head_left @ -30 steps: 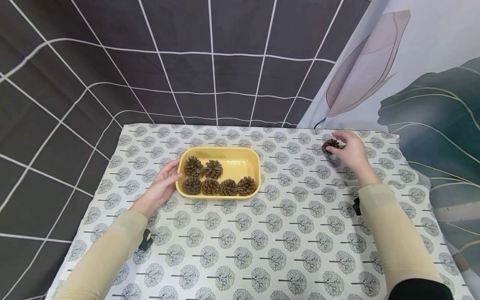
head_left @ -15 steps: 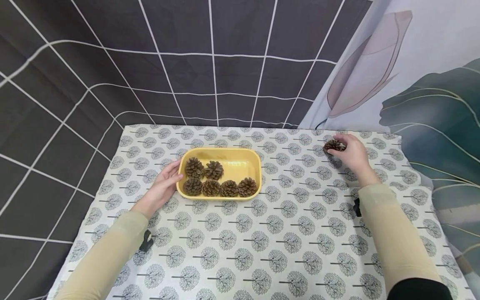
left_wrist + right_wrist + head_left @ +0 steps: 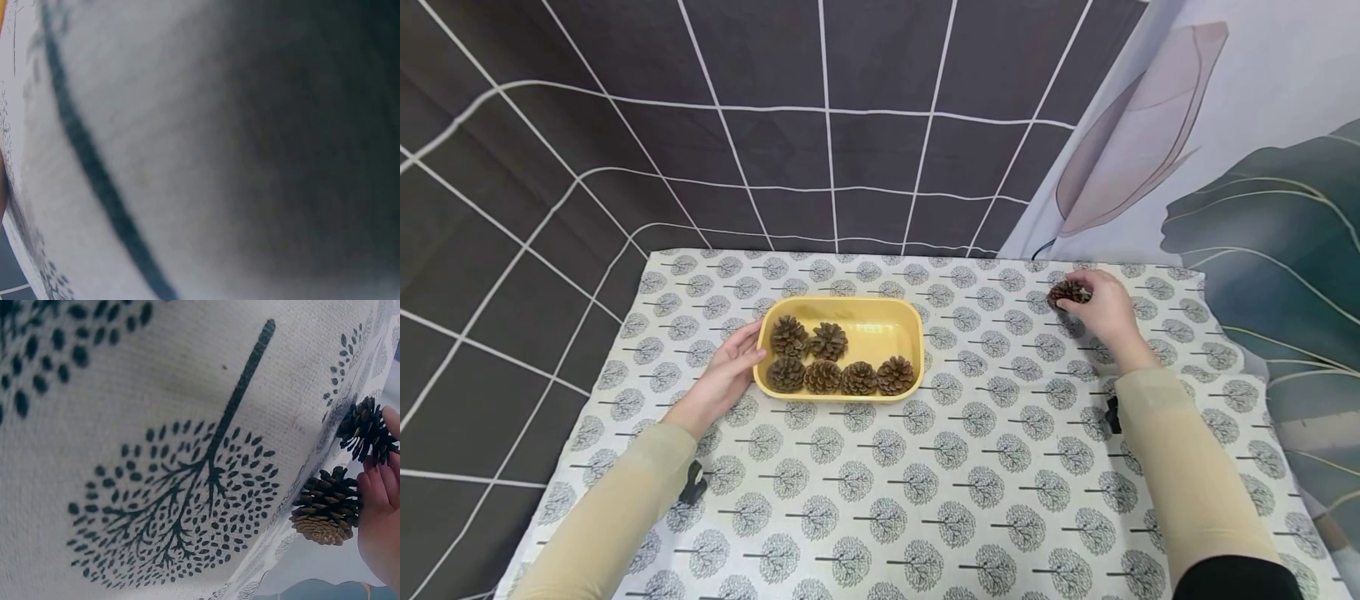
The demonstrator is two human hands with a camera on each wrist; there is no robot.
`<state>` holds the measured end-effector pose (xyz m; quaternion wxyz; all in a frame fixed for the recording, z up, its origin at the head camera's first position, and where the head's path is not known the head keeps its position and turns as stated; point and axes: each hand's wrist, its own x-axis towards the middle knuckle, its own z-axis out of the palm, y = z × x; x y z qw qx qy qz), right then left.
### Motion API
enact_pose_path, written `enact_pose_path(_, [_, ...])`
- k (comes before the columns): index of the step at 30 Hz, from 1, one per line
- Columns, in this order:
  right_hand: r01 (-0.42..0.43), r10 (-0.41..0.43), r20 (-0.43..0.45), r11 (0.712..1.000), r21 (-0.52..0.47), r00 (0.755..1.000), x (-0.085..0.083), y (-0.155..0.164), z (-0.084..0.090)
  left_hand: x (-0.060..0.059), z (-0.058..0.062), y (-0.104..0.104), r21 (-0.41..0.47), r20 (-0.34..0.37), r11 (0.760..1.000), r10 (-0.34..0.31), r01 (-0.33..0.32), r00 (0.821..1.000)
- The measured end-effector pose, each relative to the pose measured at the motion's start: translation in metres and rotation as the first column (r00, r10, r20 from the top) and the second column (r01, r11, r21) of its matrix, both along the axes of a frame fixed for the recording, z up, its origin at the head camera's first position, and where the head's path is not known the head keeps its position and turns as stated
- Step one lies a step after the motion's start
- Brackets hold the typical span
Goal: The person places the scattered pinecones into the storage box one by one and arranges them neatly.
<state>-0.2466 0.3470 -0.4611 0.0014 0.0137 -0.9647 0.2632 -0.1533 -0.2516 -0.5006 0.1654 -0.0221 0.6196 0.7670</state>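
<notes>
A yellow tray (image 3: 850, 398) holds several brown pine cones (image 3: 823, 377), most of them lined up along its near side. At the tray's left end my left hand (image 3: 724, 375) holds on, thumb on the rim and fingers against the outer wall. Far off to the right, my right hand (image 3: 1105, 310) grips a pine cone (image 3: 1067, 292) between thumb and fingers. Seen from the right wrist, that pine cone (image 3: 367, 430) is at the fingertips, and a second pine cone (image 3: 326, 509) sits beside the hand, hidden from the head view. The left wrist view shows mostly blurred cloth.
A white cloth printed with grey trees (image 3: 955, 500) covers the table. Behind it hangs a dark curtain with a white grid (image 3: 880, 150), and a pale leaf-patterned curtain (image 3: 1247, 208) is at the right. A dark cord (image 3: 1042, 247) shows at the table's back edge.
My right hand stays almost in place on its pine cone. My left hand and the tray hold still; the whole view shifts very slightly.
</notes>
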Motion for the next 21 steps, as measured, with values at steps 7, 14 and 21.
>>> enact_pose_path(7, [0.007,-0.007,0.006,1.000,0.003,1.000,0.000,-0.001,0.001,0.000,-0.002,0.000,0.009,-0.011,1.000,0.002,-0.002,1.000])
enact_pose_path(14, [0.020,-0.020,0.002,1.000,0.005,1.000,0.002,-0.004,0.007,0.000,-0.001,0.000,0.010,-0.008,1.000,-0.004,0.004,1.000])
enact_pose_path(21, [-0.015,0.015,-0.015,1.000,-0.018,1.000,0.007,-0.014,0.012,0.002,0.002,0.000,0.015,-0.012,1.000,-0.004,0.005,1.000])
